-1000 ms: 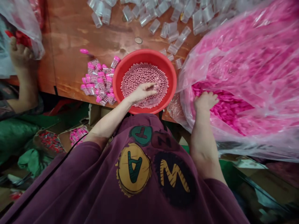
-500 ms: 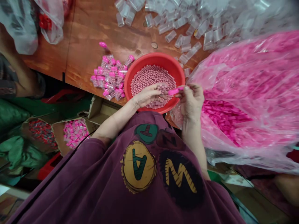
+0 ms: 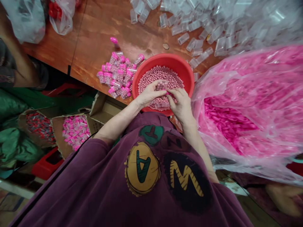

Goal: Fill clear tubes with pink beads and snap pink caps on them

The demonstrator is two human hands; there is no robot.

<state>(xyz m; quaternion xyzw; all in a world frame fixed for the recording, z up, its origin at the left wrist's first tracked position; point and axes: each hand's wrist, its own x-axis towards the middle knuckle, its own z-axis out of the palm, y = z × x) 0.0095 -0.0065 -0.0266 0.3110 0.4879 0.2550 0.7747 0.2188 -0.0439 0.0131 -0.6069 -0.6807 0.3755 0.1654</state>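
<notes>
Noted: your right hand has left the pink-filled bag and pinches a pink cap against the clear vial clasped in your left hand, over the red basin.

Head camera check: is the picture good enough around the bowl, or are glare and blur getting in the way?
In the head view, the left hand and right hand over the red basin look fairly sharp, though what they hold is hard to make out; glare streaks the clear plastic bag; the clear vials at top right turn soft and hazy; the wide lens stretches the frame's edges.
</notes>
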